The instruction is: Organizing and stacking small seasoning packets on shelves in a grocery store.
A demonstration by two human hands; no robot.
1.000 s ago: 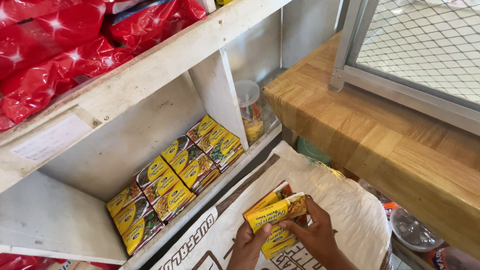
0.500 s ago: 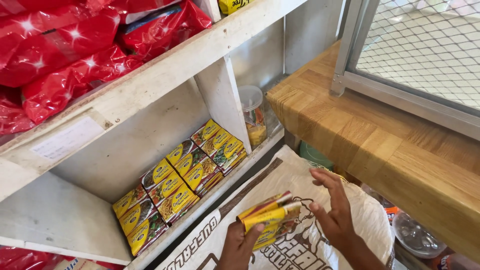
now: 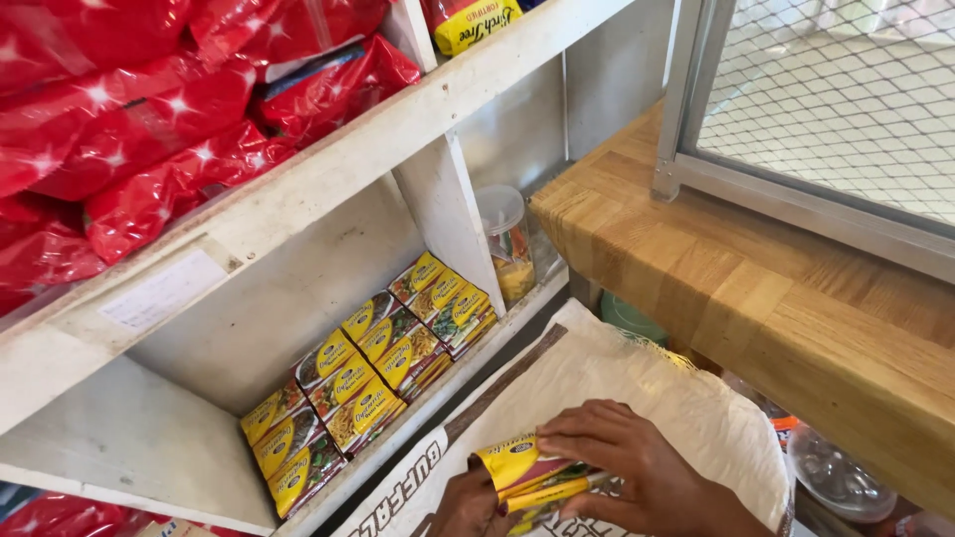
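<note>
— Yellow noodle packets (image 3: pixel 532 477), a small stack of flat plastic ones, are sitting low in the head view, held over a white woven sack (image 3: pixel 637 388) with dark printing.

— Which of the hands is holding them?

— Both are touching them. The right hand (image 3: pixel 637 467) is lying across the top of the stack, fingers curled down over it. The left hand (image 3: pixel 473 507) is coming up from underneath at the bottom edge; only part of it is showing, so I cannot tell how far its fingers are closing, though it is pressing against the stack.

— What is lying around them?

— Rows of matching yellow packets (image 3: pixel 368 373) are standing on the lower white wooden shelf (image 3: pixel 149 447), well apart from the hands. A clear plastic jar with a white lid (image 3: pixel 507 244) is standing just beside them, past the divider. Shiny red foil bags (image 3: pixel 149 129) are filling the shelf above. A pale wooden bench (image 3: pixel 756 288) is running along the right, under a wire mesh window (image 3: pixel 846 89).
</note>
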